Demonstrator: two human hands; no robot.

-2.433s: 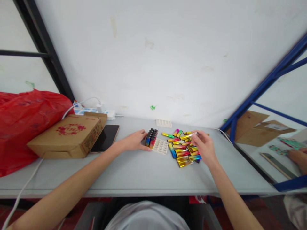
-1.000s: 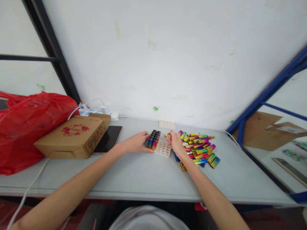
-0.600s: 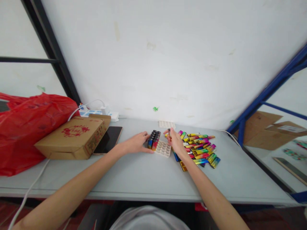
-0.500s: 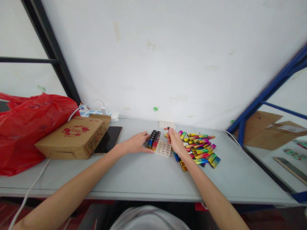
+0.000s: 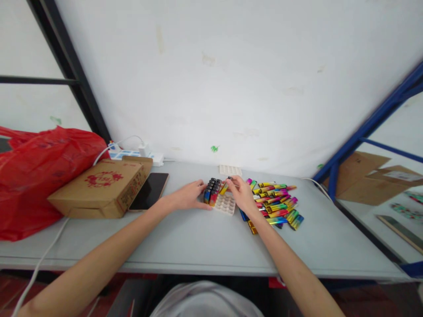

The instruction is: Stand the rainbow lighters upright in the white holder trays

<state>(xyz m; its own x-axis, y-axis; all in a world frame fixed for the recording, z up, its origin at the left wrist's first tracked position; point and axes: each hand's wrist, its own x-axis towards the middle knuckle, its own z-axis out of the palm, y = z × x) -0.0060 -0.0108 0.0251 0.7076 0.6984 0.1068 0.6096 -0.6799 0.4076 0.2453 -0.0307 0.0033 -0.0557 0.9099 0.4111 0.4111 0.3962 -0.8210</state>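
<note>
Pinching a yellow lighter (image 5: pixel 224 188) between thumb and fingers of the right hand (image 5: pixel 242 194), near the 11 o'clock edge of a white dimpled tray (image 5: pixel 226 206). Pointing it black top to 1 o'clock and base to 7, with the long axis tilted. Cupping the left hand (image 5: pixel 191 195) at 9 o'clock to a block of upright lighters (image 5: pixel 212 192), with black tops up and long axes vertical; cannot tell whether clasping or merely touching. Can see loose lighters (image 5: pixel 276 207) heaped at 3 o'clock from the tray, mostly lying near the 9-to-3 line. Can see a 2nd tray (image 5: pixel 230 170) at 12 o'clock.
</note>
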